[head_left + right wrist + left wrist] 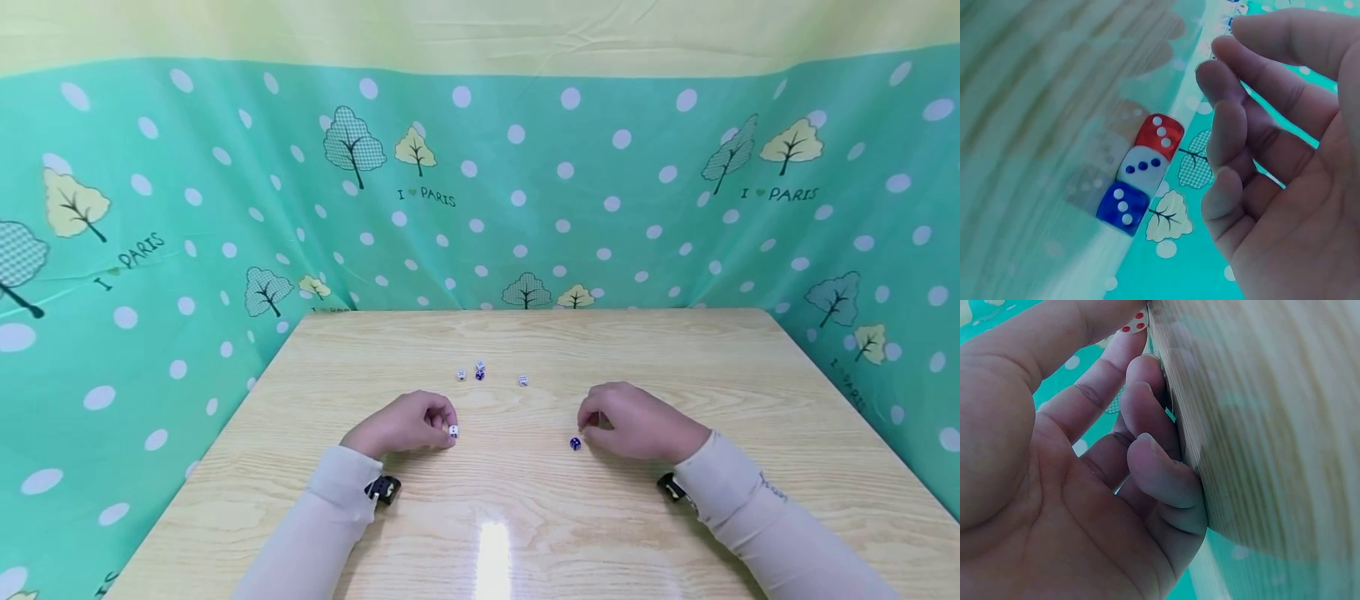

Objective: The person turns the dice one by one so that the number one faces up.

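My left hand [411, 423] pinches a white die [453, 431] between thumb and fingertips, close over the table. Red pips show on that die [1137, 324] at the top of the left wrist view. The right hand [630, 421] is bent down at the table with loosely curled fingers. Just beside its thumb and index fingertips lies a blue die [575, 443], outside the gap between them. In the right wrist view, a red die [1160, 135], a white die [1142, 165] and a blue die [1123, 207] sit in a row, each showing three pips. That row is hidden in the head view.
Farther back on the wooden table [615, 342] are a white die [461, 375], another white die [481, 365] with a blue die [480, 377] against it, and a white die [522, 380] to the right. A green dotted curtain [540, 225] surrounds the table's back and sides.
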Demonstrator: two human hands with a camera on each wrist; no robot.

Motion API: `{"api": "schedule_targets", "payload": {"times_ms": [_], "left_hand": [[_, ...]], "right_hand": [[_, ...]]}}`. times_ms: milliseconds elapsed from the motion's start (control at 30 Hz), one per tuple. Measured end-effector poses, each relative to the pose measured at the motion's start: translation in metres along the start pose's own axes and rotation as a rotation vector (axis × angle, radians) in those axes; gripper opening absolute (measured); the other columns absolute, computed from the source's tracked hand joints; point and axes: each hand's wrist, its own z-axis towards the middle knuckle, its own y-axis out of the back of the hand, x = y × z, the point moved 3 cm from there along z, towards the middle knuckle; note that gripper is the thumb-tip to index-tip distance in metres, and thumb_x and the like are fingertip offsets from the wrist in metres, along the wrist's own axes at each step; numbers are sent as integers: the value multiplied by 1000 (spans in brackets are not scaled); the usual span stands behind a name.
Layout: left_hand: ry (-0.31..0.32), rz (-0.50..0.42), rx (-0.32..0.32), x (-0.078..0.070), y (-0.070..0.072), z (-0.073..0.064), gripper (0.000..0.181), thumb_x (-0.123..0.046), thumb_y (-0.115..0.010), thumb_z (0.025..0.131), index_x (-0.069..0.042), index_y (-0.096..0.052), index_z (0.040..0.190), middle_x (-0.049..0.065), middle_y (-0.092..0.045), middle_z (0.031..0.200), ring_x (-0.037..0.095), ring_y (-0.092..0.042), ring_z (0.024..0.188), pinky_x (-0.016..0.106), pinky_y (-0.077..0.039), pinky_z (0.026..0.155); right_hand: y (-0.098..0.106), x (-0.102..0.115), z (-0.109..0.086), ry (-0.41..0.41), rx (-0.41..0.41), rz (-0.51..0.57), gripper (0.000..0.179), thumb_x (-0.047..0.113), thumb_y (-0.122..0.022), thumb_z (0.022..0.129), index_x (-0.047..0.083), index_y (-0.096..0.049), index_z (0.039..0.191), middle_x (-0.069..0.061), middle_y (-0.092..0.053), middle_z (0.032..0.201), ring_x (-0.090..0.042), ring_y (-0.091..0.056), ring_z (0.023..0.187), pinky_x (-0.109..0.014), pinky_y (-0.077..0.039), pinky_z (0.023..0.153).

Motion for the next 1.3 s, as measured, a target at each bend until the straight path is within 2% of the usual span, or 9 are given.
{"api": "schedule_targets", "payload": {"times_ms": [167, 467, 800, 1300], "left_hand": [[-4, 1, -3, -1, 0, 0, 17, -15, -83, 87, -13, -69, 95, 2, -60, 82, 16, -53, 73, 32, -45, 68], [-3, -14, -1, -1, 0, -1, 17, -15, -83, 87, -13, -69, 95, 2, -60, 82, 16, -52, 73, 32, -44, 67], [-10, -3, -12, 0, -1, 0, 18, -15, -84, 86, -13, -69, 94, 1, -59, 81, 15, -52, 72, 32, -44, 66], [-9, -1, -16, 0, -2, 0, 18, -15, -84, 85, -14, -69, 93, 1, -59, 80, 15, -52, 72, 33, -43, 67]], "right_hand": [[-1, 8, 1, -23, 1, -24, 14, 25, -77, 94, 30, -71, 83, 19, -58, 78, -2, -50, 71, -25, -46, 68], [-9, 24, 1, 7, -12, -103, 21, 40, -81, 88, 31, -65, 78, 18, -50, 69, -3, -45, 66, -23, -41, 63], [-13, 29, 1, 56, -8, -146, 13, 27, -82, 88, 27, -70, 82, 21, -55, 75, -1, -48, 70, -24, -48, 68], [-11, 30, 0, 103, 1, -98, 11, 17, -80, 88, 25, -74, 86, 21, -63, 81, 1, -54, 77, -25, -52, 73]]}}
